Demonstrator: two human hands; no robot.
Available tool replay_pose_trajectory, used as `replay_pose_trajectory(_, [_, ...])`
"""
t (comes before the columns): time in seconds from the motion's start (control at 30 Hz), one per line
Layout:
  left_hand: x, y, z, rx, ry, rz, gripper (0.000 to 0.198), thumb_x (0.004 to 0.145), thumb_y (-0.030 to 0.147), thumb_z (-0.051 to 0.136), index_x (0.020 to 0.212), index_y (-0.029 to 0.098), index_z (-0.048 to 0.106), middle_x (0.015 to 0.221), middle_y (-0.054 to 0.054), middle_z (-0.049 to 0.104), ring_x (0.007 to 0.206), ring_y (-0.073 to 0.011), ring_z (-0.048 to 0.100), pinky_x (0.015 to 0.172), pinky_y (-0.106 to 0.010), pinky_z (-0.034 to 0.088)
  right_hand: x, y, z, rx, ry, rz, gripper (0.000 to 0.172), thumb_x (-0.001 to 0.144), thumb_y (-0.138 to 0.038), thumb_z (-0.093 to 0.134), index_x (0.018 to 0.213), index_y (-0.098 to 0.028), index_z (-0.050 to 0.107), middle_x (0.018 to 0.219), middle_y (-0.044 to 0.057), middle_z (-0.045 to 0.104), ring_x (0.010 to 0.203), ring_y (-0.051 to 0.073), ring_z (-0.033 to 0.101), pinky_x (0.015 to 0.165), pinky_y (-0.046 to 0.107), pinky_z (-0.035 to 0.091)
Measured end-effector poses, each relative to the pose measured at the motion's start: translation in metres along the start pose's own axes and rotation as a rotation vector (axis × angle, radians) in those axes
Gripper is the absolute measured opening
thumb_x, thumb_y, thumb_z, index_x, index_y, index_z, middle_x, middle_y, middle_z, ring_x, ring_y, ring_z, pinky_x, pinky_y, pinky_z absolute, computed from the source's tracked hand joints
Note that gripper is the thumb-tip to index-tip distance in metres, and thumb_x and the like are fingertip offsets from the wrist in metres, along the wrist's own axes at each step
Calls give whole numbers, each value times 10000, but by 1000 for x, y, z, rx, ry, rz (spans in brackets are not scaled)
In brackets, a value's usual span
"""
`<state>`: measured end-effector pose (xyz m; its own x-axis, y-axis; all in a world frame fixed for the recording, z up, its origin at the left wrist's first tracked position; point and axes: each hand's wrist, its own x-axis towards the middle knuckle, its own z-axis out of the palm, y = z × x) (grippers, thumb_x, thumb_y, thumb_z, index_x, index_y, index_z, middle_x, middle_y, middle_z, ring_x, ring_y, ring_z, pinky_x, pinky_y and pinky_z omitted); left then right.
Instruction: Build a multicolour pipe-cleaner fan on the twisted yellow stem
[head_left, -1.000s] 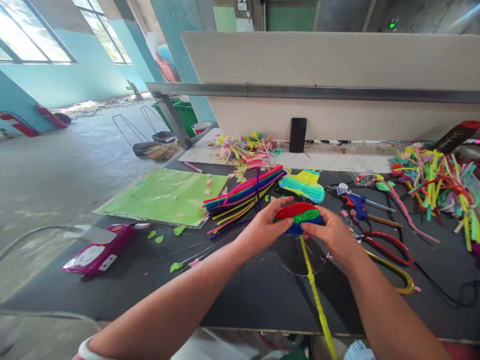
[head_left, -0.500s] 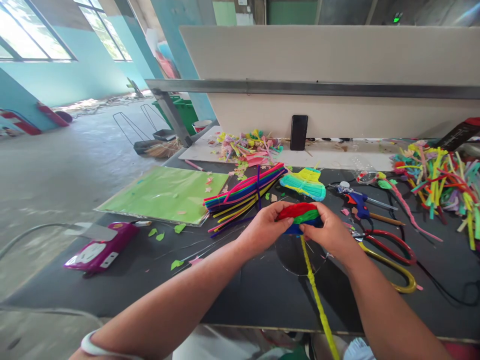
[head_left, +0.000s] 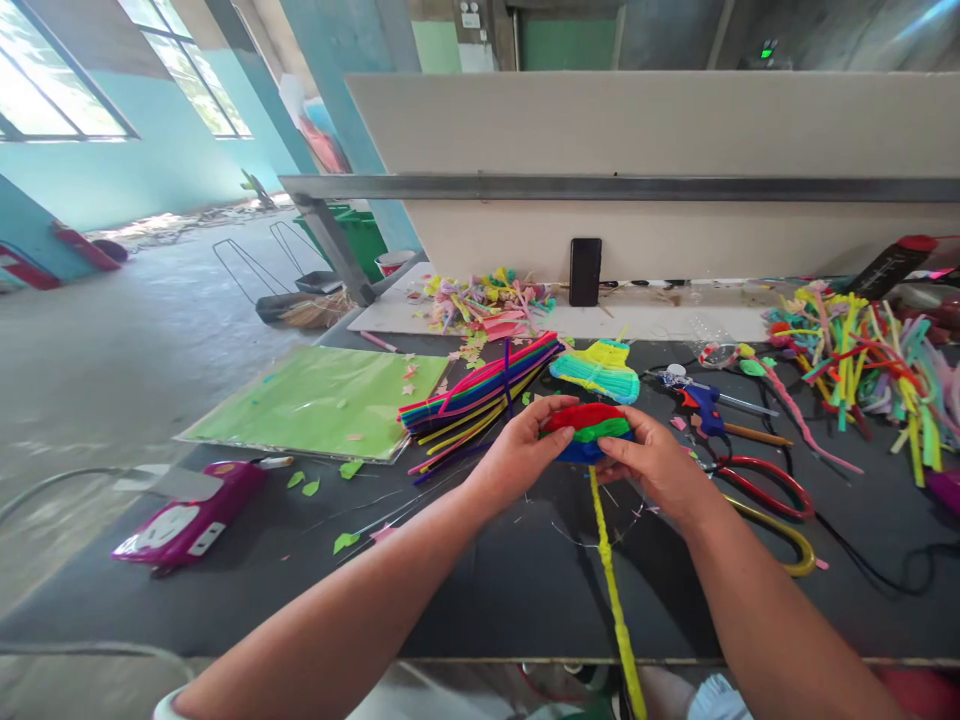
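Between my two hands is a fuzzy pipe-cleaner piece (head_left: pixel 592 432) in red, green and blue bands. My left hand (head_left: pixel 529 445) grips its left end, thumb in front and fingers behind. The right end is pinched in my right hand (head_left: pixel 654 455). From its underside a yellow fuzzy-wrapped stem (head_left: pixel 611 575) runs down past the table's front edge. Just beyond my hands lies a yellow and turquoise pipe-cleaner piece (head_left: pixel 596 370). A tied bundle of coloured pipe cleaners (head_left: pixel 480 390) rests to the left of it.
Red-and-yellow-handled scissors (head_left: pixel 772 490) and a blue glue gun (head_left: pixel 703 408) lie at the right. A heap of pipe-cleaner scraps (head_left: pixel 862 360) is behind them. On the left are a green sheet in plastic (head_left: pixel 322 400) and a purple corded device (head_left: pixel 191 510). A phone (head_left: pixel 586 272) leans against the back board.
Both hands still hold the banded piece, with the right fingers slightly shifted along its lower edge. The camera view has moved a little, so the scene sits further left and lower.
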<state>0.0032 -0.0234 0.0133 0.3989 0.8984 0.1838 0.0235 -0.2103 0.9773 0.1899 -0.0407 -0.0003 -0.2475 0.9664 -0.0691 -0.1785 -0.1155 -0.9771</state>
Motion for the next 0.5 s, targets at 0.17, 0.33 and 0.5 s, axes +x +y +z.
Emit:
replay_pose_trajectory(0.17, [-13,2,5,605,220,411,410,826,257,550,1227,192,496,1225,-127,458,1154,-232,450,951,-391,411,4,3,-4,108,44,25,312,715,-284,696,1000,-209,594,755,3,639,597,138,616,565,303,553])
replay_pose_trajectory(0.33, [-23,2,15,1089,54,591,380,841,276,524,1209,186,544,1241,-140,422,1164,-268,421,1000,-430,361,4,1,-4,214,80,-1,312,697,-286,712,980,-216,603,776,-5,645,598,129,614,548,289,556])
replay_pose_trajectory(0.5, [-22,1,26,1247,40,498,422,866,322,473,1265,190,506,1204,-131,479,1150,-283,410,983,-446,339,2,1,-6,291,116,-22,272,677,-280,718,920,-217,614,741,-14,643,568,129,613,528,298,557])
